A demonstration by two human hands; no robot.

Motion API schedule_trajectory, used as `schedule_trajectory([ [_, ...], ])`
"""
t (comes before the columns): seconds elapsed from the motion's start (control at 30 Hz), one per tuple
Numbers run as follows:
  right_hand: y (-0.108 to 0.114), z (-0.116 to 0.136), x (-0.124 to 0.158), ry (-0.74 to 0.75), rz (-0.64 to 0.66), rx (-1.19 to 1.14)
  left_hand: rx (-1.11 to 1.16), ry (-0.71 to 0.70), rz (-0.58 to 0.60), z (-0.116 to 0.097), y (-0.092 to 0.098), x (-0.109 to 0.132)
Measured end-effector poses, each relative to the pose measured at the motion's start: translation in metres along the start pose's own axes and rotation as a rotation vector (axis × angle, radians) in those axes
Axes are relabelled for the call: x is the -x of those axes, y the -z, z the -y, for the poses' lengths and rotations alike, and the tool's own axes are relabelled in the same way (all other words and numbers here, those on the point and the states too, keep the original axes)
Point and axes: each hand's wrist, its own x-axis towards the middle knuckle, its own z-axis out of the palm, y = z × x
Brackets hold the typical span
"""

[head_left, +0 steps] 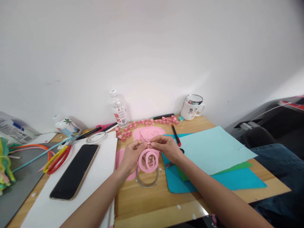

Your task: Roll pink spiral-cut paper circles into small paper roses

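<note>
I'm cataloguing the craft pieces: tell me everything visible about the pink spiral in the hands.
The pink spiral is a flat strip, seemingly paper, cut into loose nested coils. Its top end is pinched between the left hand and right hand; the coils hang over a clear ring on the wooden table.

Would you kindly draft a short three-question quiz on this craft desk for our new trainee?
1. True or false: the phone lies on the white sheet.
2. Multiple choice: the left hand and right hand together pinch: A) scissors; B) the pink paper spiral; C) a pen.
3. Fill in: by the wall, right of the bottle, stands a white ____.
Key: 1 true; 2 B; 3 mug.
</note>
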Motion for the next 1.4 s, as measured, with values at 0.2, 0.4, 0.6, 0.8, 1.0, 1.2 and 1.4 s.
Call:
schedule_trajectory([
  [0.2,0.0012,-0.0017,-0.0003,-0.022,-0.008,-0.07,0.004,-0.002,-0.007,0.0009,0.0,-0.0003],
  [0.4,0.0019,-0.0017,0.0002,-0.032,-0.02,-0.076,0.03,0.009,0.0,-0.0002,-0.0013,0.001],
  [0.6,0.0025,-0.0017,0.0,-0.045,-0.031,-0.078,0.022,-0.003,0.003,0.0017,-0.0001,0.0005],
  [0.8,0.0015,-0.0009,0.0008,-0.044,-0.044,-0.085,0.008,-0.001,0.002,0.0038,0.0009,-0.0008],
  [1.0,0.0023,-0.002,0.0004,-0.049,-0.069,-0.056,-0.004,0.022,-0.006,0.0016,-0.0026,0.0],
  [1.2,0.0021,-0.0016,0.0005,-0.027,-0.082,-0.023,-0.034,0.019,-0.003,0.0028,-0.0005,0.0004],
  [1.4,-0.0034,0.0,0.0037,0.01,-0.084,0.035,-0.066,0.011,-0.016,0.0045,0.0009,-0.0001],
])
